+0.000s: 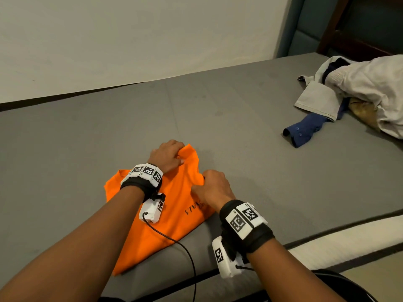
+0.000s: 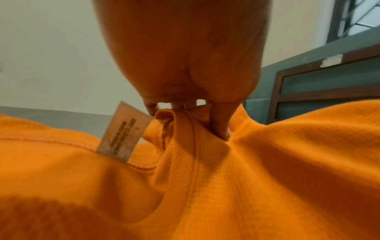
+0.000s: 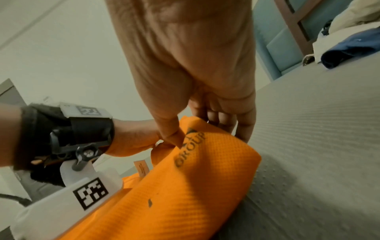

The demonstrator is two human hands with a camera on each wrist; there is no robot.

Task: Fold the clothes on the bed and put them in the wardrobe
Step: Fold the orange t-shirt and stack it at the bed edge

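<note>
Pale wall [image 1: 130, 40], dark wooden headboard [image 1: 353, 40]

Head camera looks forward and down over the bed [image 1: 218, 127] from above; both wrist cameras sit low, very close, peering along the fingers. All three share the orange shirt [image 1: 170, 214].

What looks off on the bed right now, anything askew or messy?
The orange shirt lies at a slant, its lower end draped over the bed edge, with both the left hand and right hand pinching its bunched top. At far right, the heap of pale clothes is unfolded, a blue sleeve trailing out.
</note>
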